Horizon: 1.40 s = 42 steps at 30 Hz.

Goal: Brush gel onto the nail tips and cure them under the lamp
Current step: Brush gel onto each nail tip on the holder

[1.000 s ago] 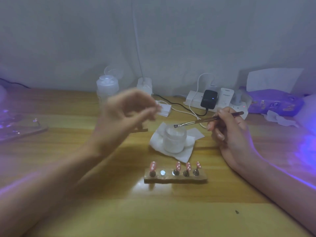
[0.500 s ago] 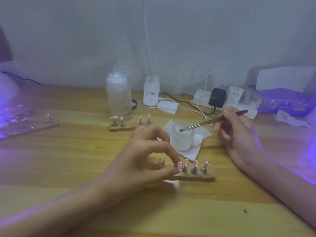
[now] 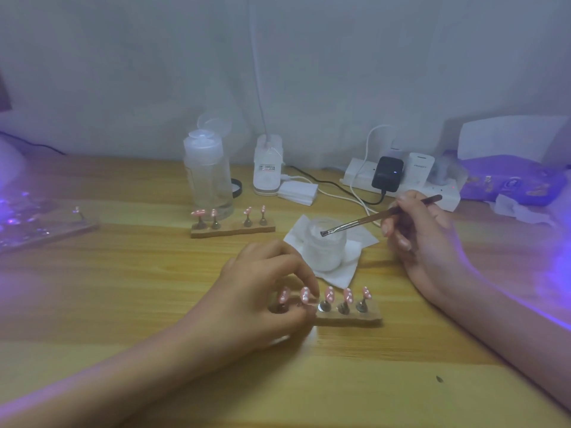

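My left hand [image 3: 262, 291] sits at the left end of the near wooden stand [image 3: 349, 316], thumb & fingertips pinched narrow on the 2nd nail tip [image 3: 305, 295] from the left. That stand carries five pink nail tips w/ white dots on small metal pegs. My right hand [image 3: 423, 239] is up and right of the stand, grip closed on the brush [image 3: 370, 218], handle angled up-right. The bristle end hangs over the open gel jar [image 3: 323, 245]. The jar stands on a white wipe [image 3: 349, 273], just behind the stand.

Further back from the stand, on the desk [image 3: 154, 288], a second wooden stand [image 3: 233, 230] w/ four tips. Right behind that, a clear pump bottle [image 3: 207, 177] w/ lid flipped open. Beside the bottle a white unit [image 3: 267, 168] w/ a small label, print too small to read. Back right of the stand: white power strip [image 3: 401, 183] w/ a black adapter [image 3: 387, 173] and a white plug, faint lettering, unreadable. Far right, a purple packet [image 3: 513, 183]. Purple glow at both desk edges; a clear tray [image 3: 40, 227] lies far left.
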{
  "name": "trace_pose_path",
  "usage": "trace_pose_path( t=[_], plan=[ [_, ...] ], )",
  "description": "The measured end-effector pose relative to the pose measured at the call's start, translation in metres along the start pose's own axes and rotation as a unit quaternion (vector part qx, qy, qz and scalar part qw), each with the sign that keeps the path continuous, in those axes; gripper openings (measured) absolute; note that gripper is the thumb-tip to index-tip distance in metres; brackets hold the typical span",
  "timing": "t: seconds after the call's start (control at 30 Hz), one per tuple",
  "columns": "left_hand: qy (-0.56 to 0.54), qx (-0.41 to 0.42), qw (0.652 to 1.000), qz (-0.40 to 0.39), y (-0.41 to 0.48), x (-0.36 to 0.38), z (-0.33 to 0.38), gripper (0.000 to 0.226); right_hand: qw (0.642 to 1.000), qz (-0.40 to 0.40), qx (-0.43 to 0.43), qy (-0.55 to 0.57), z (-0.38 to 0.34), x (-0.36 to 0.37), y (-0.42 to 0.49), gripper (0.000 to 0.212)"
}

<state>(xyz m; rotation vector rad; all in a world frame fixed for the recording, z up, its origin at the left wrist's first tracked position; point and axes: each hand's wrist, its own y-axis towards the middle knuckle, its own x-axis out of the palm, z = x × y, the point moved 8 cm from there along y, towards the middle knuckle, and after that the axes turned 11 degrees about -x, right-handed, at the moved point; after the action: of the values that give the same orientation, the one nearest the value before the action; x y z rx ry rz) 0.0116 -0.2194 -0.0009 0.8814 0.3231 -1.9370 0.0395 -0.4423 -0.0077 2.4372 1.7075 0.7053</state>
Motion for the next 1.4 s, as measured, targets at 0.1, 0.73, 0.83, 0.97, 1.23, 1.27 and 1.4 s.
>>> trace_pose_path(
  t=[0.1,0.73,0.83,0.97,1.23,1.27,1.4],
  plan=[
    [0.03,0.015,0.999,0.009,0.003,0.005,0.009,0.011,1.0,0.002,0.004,0.002,0.0,0.0,0.0,0.024],
    [-0.149,0.107,0.98,0.078,0.011,-0.063,0.032,0.007,0.939,-0.205,-0.174,-0.216,-0.048,0.044,0.001,0.025],
    [-0.197,0.047,0.977,0.067,0.033,-0.062,0.012,0.01,0.935,-0.229,-0.153,-0.223,-0.039,0.05,-0.002,0.025],
    [-0.268,0.057,0.958,0.087,0.047,-0.055,0.0,0.006,0.947,-0.204,-0.137,-0.206,-0.037,0.043,0.0,0.025],
    [-0.208,0.077,0.967,0.124,0.05,-0.037,-0.013,0.003,0.994,-0.025,-0.075,-0.074,-0.027,-0.001,0.007,0.03],
    [-0.197,0.073,0.969,0.132,0.05,-0.036,-0.016,0.004,0.997,-0.012,-0.059,-0.057,-0.023,-0.004,0.007,0.027],
    [-0.179,0.068,0.971,0.147,0.048,-0.037,-0.019,0.008,1.0,0.009,-0.008,-0.018,-0.008,-0.008,0.005,0.023]
  ],
)
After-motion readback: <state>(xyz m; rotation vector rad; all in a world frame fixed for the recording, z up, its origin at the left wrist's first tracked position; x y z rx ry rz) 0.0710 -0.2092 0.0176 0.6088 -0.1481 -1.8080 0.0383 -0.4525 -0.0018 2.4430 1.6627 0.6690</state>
